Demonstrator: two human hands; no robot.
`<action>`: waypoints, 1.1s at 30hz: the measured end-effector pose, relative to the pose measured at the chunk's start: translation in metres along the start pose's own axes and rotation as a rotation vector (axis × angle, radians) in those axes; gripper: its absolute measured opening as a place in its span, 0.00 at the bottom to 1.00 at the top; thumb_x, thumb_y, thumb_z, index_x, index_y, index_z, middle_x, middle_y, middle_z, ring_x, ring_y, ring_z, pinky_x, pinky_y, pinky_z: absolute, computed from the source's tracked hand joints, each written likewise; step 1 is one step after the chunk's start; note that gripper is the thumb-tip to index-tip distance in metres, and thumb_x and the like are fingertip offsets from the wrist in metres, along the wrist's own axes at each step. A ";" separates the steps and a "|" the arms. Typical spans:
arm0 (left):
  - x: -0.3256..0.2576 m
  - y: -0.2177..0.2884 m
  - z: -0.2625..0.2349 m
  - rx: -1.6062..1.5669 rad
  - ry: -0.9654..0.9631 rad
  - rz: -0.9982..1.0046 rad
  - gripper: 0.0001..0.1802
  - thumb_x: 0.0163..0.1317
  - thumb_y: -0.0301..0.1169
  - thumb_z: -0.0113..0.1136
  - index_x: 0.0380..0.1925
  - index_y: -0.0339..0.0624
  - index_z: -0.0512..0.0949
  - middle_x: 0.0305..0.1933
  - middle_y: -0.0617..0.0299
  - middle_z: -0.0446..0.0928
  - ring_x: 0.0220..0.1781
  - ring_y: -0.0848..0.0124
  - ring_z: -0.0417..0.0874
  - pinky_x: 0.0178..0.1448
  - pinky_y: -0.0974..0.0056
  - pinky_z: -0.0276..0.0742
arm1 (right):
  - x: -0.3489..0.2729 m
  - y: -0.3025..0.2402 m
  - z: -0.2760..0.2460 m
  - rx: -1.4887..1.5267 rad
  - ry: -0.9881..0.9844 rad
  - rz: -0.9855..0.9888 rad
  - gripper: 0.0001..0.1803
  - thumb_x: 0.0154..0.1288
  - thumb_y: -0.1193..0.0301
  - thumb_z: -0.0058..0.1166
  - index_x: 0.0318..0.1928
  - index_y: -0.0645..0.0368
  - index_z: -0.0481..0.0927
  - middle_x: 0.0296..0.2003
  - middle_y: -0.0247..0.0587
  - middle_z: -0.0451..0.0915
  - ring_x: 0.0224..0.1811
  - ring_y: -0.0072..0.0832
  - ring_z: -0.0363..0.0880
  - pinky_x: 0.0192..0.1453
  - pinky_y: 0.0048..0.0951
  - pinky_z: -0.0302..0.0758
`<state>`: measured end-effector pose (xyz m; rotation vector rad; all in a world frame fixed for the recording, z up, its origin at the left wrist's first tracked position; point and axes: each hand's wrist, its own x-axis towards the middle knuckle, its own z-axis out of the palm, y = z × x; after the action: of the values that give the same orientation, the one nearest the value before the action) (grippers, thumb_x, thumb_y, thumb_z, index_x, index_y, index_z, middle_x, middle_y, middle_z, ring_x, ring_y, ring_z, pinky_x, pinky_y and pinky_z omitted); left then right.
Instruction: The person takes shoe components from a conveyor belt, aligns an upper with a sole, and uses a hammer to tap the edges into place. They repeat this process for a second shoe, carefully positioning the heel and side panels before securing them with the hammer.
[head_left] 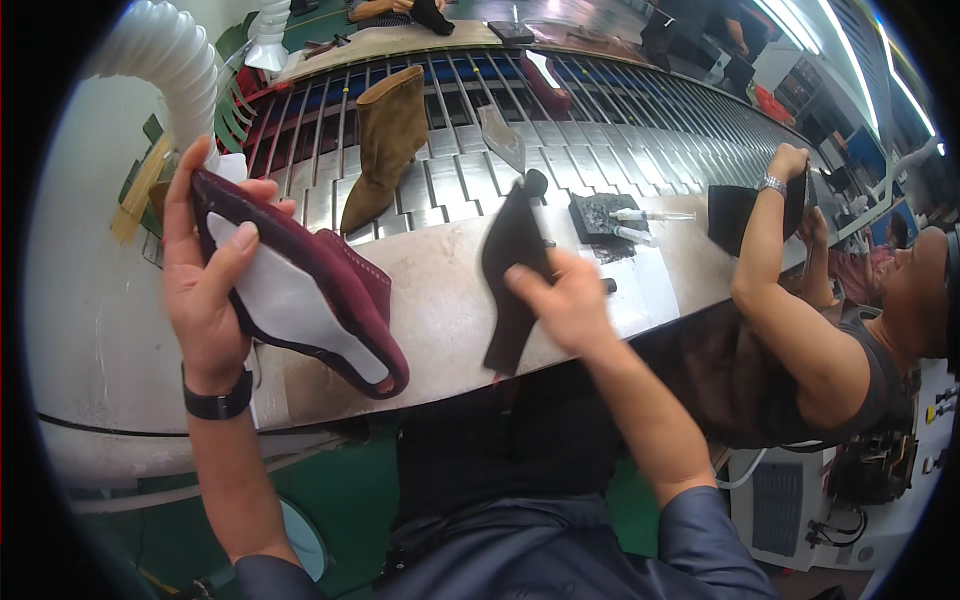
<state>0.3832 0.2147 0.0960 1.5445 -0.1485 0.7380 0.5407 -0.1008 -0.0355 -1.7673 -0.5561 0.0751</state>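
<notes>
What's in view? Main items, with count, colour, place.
Long flat worktable: 1, beige, centre
Slatted metal conveyor: 1, silver, beyond worktable
White-bottomed shoes: 2, maroon, left hand and conveyor
Curved flat piece: 1, dark brown, right hand
Tall suede boot: 1, brown, conveyor
Flat sole-shaped piece: 1, pale grey, conveyor
Rough block: 1, black, worktable
Slim syringe-like tubes: 2, clear, at block's edge
Ribbed hoses: 2, white, upper left
Co-worker: 1, grey top, right, holding black material
Own hands: 2, bare, above worktable

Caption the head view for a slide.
Left hand holds a maroon shoe, right hand a dark sole-shaped piece, before a metal conveyor bearing a brown boot.
</notes>
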 end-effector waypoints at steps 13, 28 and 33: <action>-0.004 -0.015 0.048 -0.153 -0.039 0.029 0.37 0.75 0.18 0.65 0.80 0.44 0.64 0.55 0.52 0.86 0.56 0.66 0.90 0.64 0.57 0.88 | -0.001 0.013 -0.068 0.138 0.158 0.075 0.11 0.77 0.75 0.62 0.52 0.70 0.87 0.45 0.39 0.90 0.44 0.24 0.86 0.52 0.30 0.83; -0.045 -0.009 0.075 -0.165 -0.138 0.020 0.32 0.82 0.28 0.56 0.82 0.36 0.60 0.60 0.46 0.85 0.61 0.57 0.91 0.69 0.53 0.86 | -0.079 -0.125 0.040 0.714 -0.403 0.020 0.13 0.84 0.71 0.61 0.55 0.70 0.86 0.41 0.32 0.88 0.41 0.17 0.81 0.47 0.24 0.79; -0.046 0.036 0.067 -0.171 -0.183 -0.203 0.31 0.87 0.50 0.49 0.67 0.29 0.74 0.59 0.42 0.85 0.69 0.57 0.86 0.75 0.52 0.80 | -0.083 -0.122 0.038 0.483 -0.449 -0.052 0.11 0.83 0.70 0.61 0.48 0.68 0.88 0.31 0.29 0.86 0.33 0.14 0.78 0.38 0.24 0.78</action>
<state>0.3523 0.1321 0.1062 1.4370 -0.1834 0.4128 0.4152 -0.0804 0.0475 -1.2612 -0.8278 0.5361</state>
